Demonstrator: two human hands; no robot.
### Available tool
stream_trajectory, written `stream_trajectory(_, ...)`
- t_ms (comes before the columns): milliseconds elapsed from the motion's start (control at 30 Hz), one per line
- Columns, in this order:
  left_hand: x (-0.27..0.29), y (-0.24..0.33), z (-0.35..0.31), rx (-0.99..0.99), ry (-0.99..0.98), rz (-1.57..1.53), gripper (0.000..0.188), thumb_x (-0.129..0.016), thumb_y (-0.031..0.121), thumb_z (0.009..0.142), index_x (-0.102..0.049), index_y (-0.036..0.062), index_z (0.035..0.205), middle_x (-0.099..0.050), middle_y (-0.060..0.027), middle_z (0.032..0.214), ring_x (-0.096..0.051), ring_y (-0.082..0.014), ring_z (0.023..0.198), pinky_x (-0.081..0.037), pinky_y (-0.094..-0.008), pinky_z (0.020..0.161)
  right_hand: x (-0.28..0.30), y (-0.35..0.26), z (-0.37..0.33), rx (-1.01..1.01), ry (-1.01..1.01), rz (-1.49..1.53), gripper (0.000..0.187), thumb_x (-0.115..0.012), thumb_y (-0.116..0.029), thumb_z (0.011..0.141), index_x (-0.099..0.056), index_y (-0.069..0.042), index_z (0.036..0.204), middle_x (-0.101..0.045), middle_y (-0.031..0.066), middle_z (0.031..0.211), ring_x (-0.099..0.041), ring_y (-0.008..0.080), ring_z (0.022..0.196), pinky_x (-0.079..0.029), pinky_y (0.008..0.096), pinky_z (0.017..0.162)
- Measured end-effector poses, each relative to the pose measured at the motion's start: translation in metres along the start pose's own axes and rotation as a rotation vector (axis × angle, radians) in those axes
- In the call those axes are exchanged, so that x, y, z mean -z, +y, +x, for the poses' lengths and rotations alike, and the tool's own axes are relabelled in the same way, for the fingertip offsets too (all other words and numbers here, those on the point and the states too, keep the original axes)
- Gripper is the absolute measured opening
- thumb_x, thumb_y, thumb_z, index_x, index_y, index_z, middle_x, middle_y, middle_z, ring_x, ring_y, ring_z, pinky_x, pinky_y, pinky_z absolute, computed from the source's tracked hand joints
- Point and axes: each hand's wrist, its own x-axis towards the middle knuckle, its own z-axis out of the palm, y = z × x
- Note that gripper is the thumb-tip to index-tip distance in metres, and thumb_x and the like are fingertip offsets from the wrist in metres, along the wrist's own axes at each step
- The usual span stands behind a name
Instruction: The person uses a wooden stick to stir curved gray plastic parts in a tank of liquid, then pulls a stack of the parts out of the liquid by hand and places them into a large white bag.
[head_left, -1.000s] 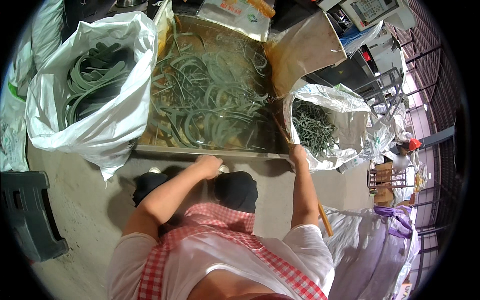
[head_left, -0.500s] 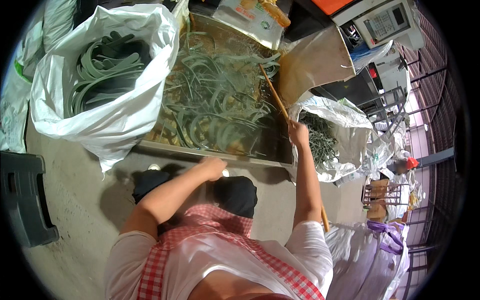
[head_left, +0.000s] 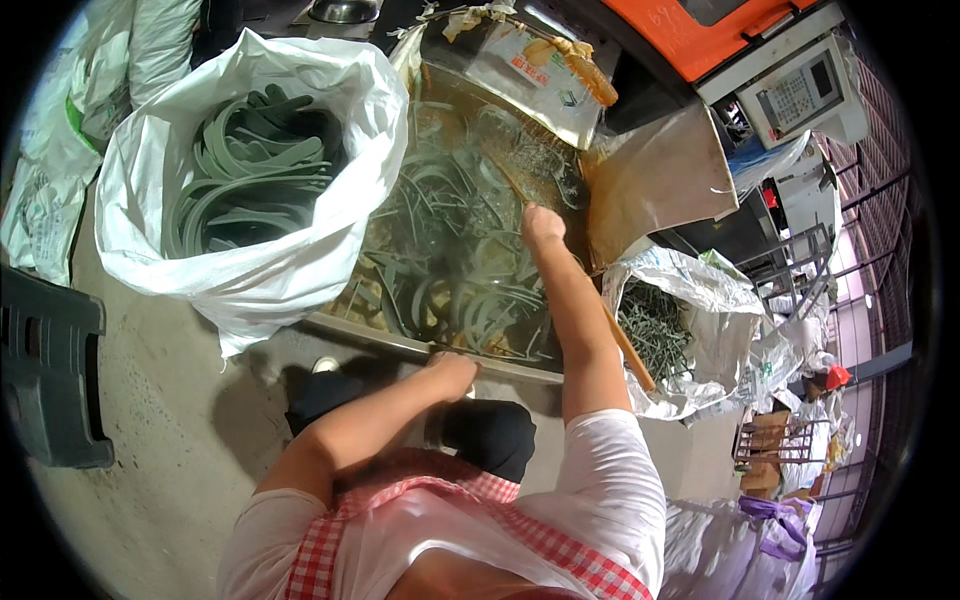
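My right hand [head_left: 542,226] is wrapped round a long wooden stick [head_left: 627,345]. Its far end dips into murky water in a shallow metal tank [head_left: 420,350], and its near end slants back past my forearm. Flat grey-green strips [head_left: 440,200] lie tangled in the water, some curved into loops. My left hand [head_left: 455,375] is closed beside the tank's near rim; whatever its fingers hold, if anything, is hidden. To the left stands a white woven sack [head_left: 250,275] holding coiled grey-green strips [head_left: 250,165].
An open white sack [head_left: 715,340] of thin dark green scraps [head_left: 650,335] stands right of the tank. Behind it are a tan sheet [head_left: 660,175] and a machine with a control panel [head_left: 800,95]. A dark plastic stool [head_left: 50,370] sits at far left.
My right hand has moved left and farther over the tank with the stick, whose tip has shifted left among the strips. My left hand stays by the near rim. The view has shifted slightly.
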Motion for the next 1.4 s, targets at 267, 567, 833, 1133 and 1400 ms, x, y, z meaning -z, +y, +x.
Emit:
stream_trajectory(267, 0.003, 0.005, -0.001, -0.025, -0.059, 0.009, 0.026, -0.057, 0.009, 0.074, -0.062, 0.0039, 0.1, -0.063, -0.0162, 0.099, -0.061, -0.0325, 0.096, -0.049, -0.0442, 0.079, -0.005, -0.014, -0.054, 0.088, -0.003, 0.011, 0.044, -0.028, -0.03, 0.096, -0.062, -0.003, 0.097, -0.065, 0.0172, 0.093, -0.064, 0.0319, 0.088, -0.05, 0.0399, 0.075)
stream_trajectory(567, -0.007, 0.006, 0.006, -0.051, -0.105, 0.028, 0.03, -0.059, 0.021, 0.079, -0.058, 0.004, 0.103, -0.061, -0.0172, 0.102, -0.058, -0.0348, 0.097, -0.046, -0.0454, 0.083, -0.028, 0.035, -0.112, 0.219, -0.05, -0.105, 0.016, -0.047, -0.009, 0.085, -0.05, -0.004, 0.1, -0.064, 0.018, 0.092, -0.064, 0.0332, 0.085, -0.053, 0.0402, 0.067)
stream_trajectory(833, -0.009, 0.004, 0.003, -0.041, -0.076, 0.004, 0.027, -0.058, 0.021, 0.077, -0.058, 0.0035, 0.098, -0.062, -0.0173, 0.097, -0.059, -0.0357, 0.093, -0.047, -0.0464, 0.079, 0.054, 0.066, -0.19, 0.066, -0.09, 0.033, 0.059, -0.045, 0.0, 0.078, -0.045, -0.026, 0.13, -0.063, 0.019, 0.091, -0.062, 0.0348, 0.086, -0.05, 0.044, 0.072)
stream_trajectory(1133, -0.006, 0.001, 0.004, -0.04, -0.041, -0.036, 0.029, -0.058, 0.021, 0.077, -0.058, 0.0037, 0.1, -0.062, -0.0179, 0.095, -0.06, -0.0356, 0.092, -0.047, -0.0468, 0.078, 0.079, 0.125, -0.165, 0.021, 0.468, -0.092, 0.043, -0.047, -0.002, 0.077, -0.064, -0.024, 0.109, -0.065, 0.0079, 0.091, -0.063, 0.028, 0.079, -0.051, 0.037, 0.069)
stream_trajectory(1400, -0.004, 0.003, 0.0, -0.051, -0.11, -0.02, 0.03, -0.062, 0.021, 0.077, -0.057, 0.0045, 0.102, -0.06, -0.0164, 0.104, -0.058, -0.0344, 0.096, -0.047, -0.0462, 0.08, 0.066, 0.15, -0.09, -0.179, 0.311, -0.041, 0.038, -0.043, -0.009, 0.083, -0.061, -0.024, 0.114, -0.065, 0.0168, 0.091, -0.063, 0.0334, 0.082, -0.05, 0.0431, 0.07)
